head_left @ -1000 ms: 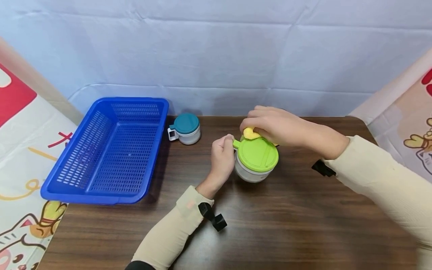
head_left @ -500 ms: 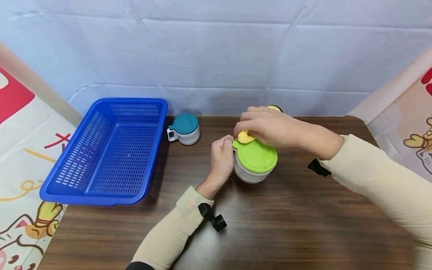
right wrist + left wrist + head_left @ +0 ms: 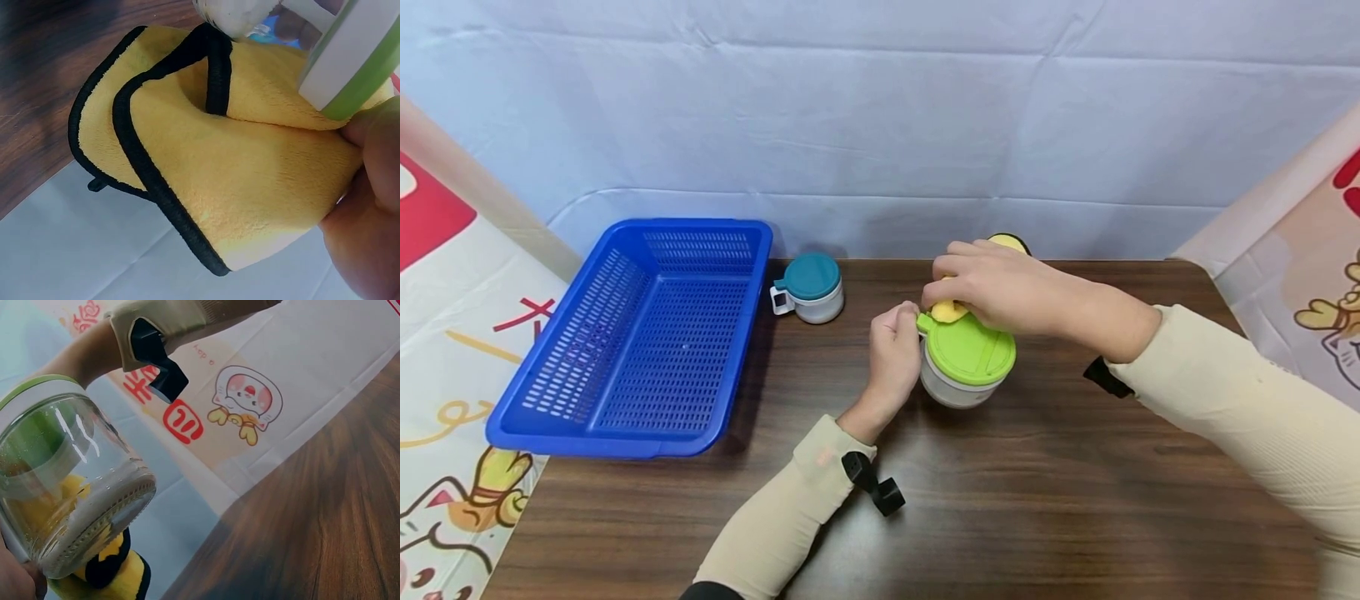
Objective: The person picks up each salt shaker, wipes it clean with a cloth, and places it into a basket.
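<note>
A glass jar (image 3: 81,444) with a green lid (image 3: 973,354) and a side handle is at the middle of the head view. My left hand (image 3: 895,354) grips its handle from the left. In the left wrist view the jar is tilted, its ribbed glass bottom showing. My right hand (image 3: 1000,287) pinches a yellow cloth (image 3: 250,181) with black edging against the far side of the lid. Most of the cloth hangs behind the jar, hidden from the head view but large in the right wrist view.
On the wood-patterned table (image 3: 1037,500) a second, white jar with a teal lid (image 3: 812,277) stands at the back. Left of it lies a blue perforated basket (image 3: 745,333). A pale cloth backdrop (image 3: 880,125) rises along the table's far edge.
My right hand has slid a little left along the lid with the cloth, and more of the cloth's far end shows behind it. My left hand keeps its grip on the handle.
</note>
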`<state>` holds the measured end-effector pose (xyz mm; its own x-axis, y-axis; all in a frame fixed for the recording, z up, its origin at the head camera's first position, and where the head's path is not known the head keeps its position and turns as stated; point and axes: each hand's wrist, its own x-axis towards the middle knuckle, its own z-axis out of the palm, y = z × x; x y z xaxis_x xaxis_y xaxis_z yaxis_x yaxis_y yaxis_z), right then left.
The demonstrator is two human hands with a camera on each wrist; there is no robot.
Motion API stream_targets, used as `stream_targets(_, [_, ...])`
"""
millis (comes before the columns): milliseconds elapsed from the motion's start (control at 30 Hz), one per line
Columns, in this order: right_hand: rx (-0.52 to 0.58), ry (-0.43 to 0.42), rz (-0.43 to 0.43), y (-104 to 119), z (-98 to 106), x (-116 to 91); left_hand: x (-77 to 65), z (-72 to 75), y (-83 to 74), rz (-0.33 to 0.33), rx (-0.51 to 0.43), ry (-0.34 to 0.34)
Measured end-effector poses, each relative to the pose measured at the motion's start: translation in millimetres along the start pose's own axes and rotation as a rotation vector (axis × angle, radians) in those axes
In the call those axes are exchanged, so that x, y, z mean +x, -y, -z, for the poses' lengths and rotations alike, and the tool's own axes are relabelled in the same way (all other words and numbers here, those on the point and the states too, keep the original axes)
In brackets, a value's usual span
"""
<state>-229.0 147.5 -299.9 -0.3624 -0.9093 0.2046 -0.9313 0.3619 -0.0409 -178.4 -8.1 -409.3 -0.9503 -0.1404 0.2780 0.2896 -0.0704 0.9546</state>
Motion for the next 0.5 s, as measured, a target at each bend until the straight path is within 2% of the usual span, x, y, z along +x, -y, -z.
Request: stream_targets(500, [0.034,-0.003,-0.073,-4.9,0.3,-8.7,2.0,0.9,-0.3,0.027,-0.011,-0.037])
